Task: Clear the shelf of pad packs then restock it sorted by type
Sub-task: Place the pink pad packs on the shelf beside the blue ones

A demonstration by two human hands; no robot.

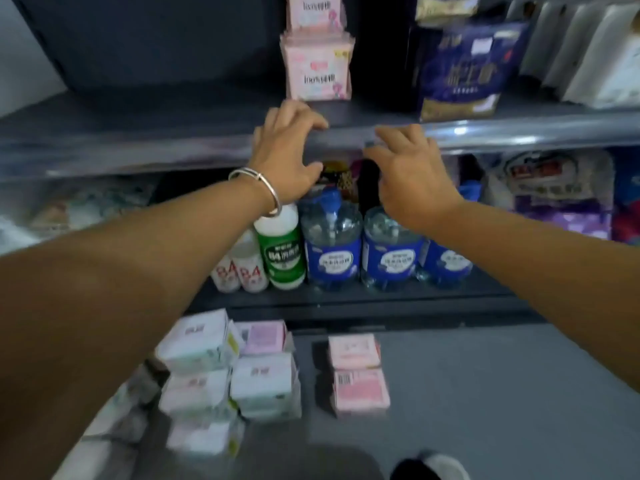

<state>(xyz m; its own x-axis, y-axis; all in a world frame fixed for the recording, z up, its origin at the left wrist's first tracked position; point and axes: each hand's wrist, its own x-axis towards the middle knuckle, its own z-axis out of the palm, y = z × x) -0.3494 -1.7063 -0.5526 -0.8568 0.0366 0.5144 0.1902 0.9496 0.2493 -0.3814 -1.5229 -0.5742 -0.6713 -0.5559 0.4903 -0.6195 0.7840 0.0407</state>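
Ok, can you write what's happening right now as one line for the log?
left hand: open, empty | right hand: open, empty | pink pad packs: stacked on shelf | other packs: on floor

Your left hand and right hand reach forward side by side on outstretched bare arms, backs up. Fingers of both are spread, loosely bent, grasping nothing. A metal bangle circles your left wrist.

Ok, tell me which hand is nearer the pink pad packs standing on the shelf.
Left. The left hand reaches up just below the pink pad packs, its fingertips at the shelf edge under them. The right hand is lower and off to their right.
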